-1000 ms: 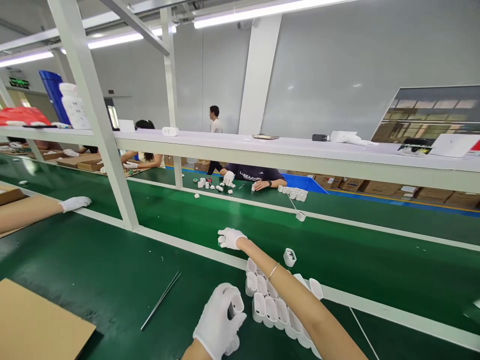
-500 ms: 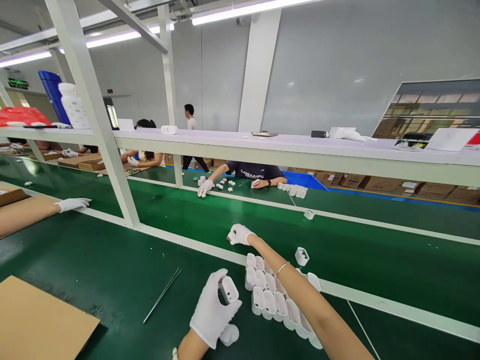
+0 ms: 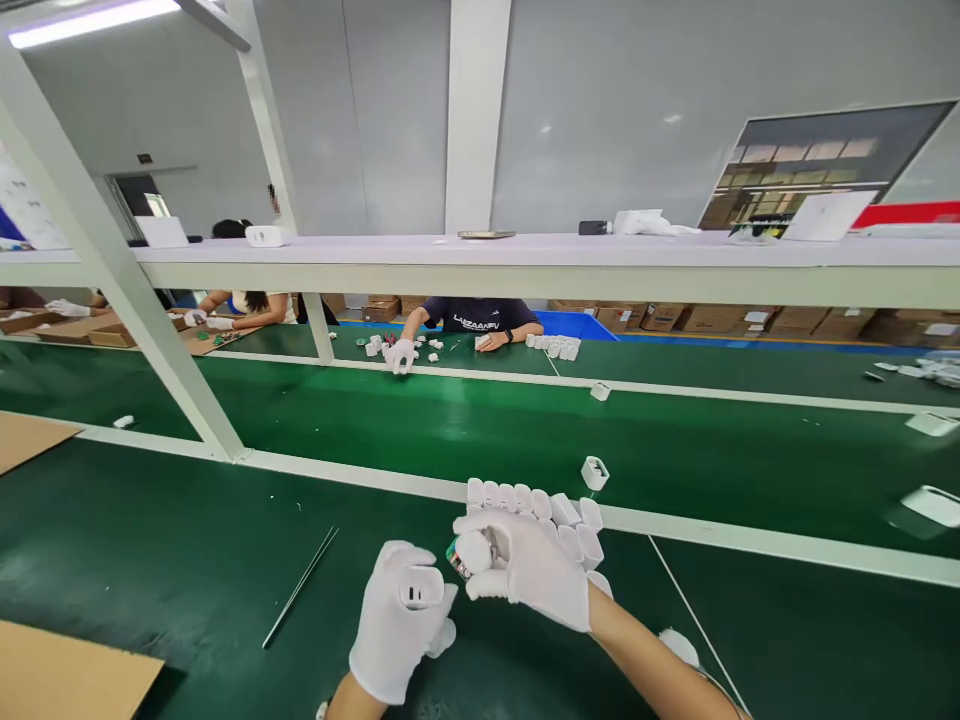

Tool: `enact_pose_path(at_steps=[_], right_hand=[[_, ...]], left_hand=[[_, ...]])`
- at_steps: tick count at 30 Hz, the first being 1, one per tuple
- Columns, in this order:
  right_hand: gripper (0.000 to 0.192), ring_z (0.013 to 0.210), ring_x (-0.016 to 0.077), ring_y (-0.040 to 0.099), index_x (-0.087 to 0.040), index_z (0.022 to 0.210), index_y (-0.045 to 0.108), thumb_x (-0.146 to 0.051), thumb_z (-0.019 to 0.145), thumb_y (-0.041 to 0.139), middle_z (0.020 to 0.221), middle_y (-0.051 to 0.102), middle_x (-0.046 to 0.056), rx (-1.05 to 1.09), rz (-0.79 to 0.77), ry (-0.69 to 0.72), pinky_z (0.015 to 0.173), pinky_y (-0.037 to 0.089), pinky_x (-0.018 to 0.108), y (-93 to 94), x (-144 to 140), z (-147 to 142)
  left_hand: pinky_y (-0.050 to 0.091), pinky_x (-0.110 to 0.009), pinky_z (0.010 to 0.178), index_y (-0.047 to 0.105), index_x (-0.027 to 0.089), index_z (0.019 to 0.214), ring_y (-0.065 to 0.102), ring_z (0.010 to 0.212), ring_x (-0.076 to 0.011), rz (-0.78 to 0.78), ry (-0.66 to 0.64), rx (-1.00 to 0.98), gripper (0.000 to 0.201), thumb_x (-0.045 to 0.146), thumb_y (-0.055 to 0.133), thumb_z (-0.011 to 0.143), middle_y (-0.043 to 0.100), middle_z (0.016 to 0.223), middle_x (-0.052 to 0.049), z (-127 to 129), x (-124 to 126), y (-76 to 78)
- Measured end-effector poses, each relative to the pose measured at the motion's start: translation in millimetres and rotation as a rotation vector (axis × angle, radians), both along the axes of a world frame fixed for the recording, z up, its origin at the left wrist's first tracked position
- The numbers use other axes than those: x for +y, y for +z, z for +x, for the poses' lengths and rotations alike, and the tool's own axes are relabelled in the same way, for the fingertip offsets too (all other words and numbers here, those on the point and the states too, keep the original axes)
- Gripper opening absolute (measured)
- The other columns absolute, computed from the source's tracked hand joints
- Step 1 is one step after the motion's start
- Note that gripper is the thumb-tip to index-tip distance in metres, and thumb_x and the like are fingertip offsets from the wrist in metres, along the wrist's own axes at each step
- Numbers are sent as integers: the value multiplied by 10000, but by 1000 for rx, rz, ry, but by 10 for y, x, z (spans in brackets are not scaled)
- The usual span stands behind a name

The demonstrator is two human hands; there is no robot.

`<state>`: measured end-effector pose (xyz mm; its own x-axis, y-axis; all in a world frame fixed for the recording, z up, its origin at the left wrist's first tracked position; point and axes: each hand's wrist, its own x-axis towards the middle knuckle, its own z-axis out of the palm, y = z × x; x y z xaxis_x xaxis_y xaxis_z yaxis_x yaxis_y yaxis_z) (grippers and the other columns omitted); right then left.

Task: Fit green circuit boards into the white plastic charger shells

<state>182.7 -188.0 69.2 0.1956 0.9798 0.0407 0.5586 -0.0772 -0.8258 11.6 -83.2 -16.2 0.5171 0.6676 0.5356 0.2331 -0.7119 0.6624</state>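
My left hand (image 3: 394, 625), in a white glove, is closed round a white plastic casing (image 3: 421, 588) with dark port slots in its end. Just to its right, my gloved right hand (image 3: 521, 560) pinches a small circuit board (image 3: 456, 560) with a green edge and components on it. The board and the casing are close together but apart. Behind my right hand stand rows of open white casings (image 3: 523, 497), partly covered by it. A small white rounded piece (image 3: 442, 638) shows beside my left hand; what it belongs to is unclear.
A pair of thin metal rods (image 3: 300, 588) lies left on the green bench. Cardboard (image 3: 67, 670) is at lower left. One casing (image 3: 595, 473) sits on the green belt (image 3: 420, 425) ahead. A shelf (image 3: 525, 265) crosses above. Across the belt a gloved co-worker's hand (image 3: 400, 356) handles parts.
My right hand has come back from over the belt to beside my left hand, bringing the circuit board. The casing in my left hand has tilted. The view has turned right.
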Motion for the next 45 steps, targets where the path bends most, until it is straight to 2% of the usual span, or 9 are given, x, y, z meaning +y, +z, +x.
enact_pose_path(at_steps=[3,7,12,15,18,21,25,31,45], right_hand=[[451,828,205,606,-202,1071,636,-342,668,781,923,633,29,153,-84,1,791,538,396,27,-114,-165],[392,923,221,586,-215,1086,650,-225,697,692,1021,618,44,262,-61,62,886,503,411,31,-144,-269],[283,843,191,551,-221,1006,649,-131,739,667,1047,582,50,13,-60,23,800,487,372,-14,-131,-376],[167,851,176,543,-213,881,641,-127,755,708,1014,566,32,-101,-16,51,790,477,329,4,-132,-435],[190,961,181,543,-210,820,631,-128,724,773,1041,556,21,-140,93,70,872,460,309,19,-132,-469],[216,960,174,551,-202,809,609,-94,717,772,1046,578,14,-157,132,98,868,466,294,14,-129,-494],[239,868,151,575,-193,773,570,-10,716,713,896,617,-17,-177,138,103,811,472,271,-12,-135,-529],[248,923,183,602,-207,795,581,-33,687,721,961,656,10,-151,170,30,799,487,282,-68,-148,-567],[271,693,101,538,-187,720,539,-24,714,755,779,577,-61,-260,198,107,676,385,205,-42,-140,-608]], left_hand=[[598,-420,779,667,195,944,694,837,-249,75,-33,26,207,302,531,831,715,908,-100,-15,55,-116],[586,-386,813,638,190,1104,691,874,-236,157,-76,53,311,195,460,850,720,956,-100,-12,68,-238],[566,-361,632,351,121,1399,624,678,-223,197,-26,24,577,150,451,832,634,806,-84,16,-59,-180],[534,-336,580,157,157,1484,584,658,-216,270,-22,22,747,127,473,808,590,814,-67,8,-111,-112],[527,-329,603,70,212,1508,573,682,-209,321,-40,10,751,99,425,855,567,823,-57,0,-116,-82],[531,-330,610,81,219,1518,565,690,-202,363,-50,-35,704,120,408,903,559,825,-57,14,-105,-71],[518,-318,569,121,218,1522,532,640,-182,428,0,-107,677,152,425,920,540,791,-41,42,-104,-36],[500,-302,548,131,204,1524,525,635,-180,464,29,-135,687,129,433,912,529,749,-26,42,-88,2],[506,-296,544,101,206,1536,533,644,-174,476,-3,-125,687,133,415,929,541,780,-47,2,-116,-27]])
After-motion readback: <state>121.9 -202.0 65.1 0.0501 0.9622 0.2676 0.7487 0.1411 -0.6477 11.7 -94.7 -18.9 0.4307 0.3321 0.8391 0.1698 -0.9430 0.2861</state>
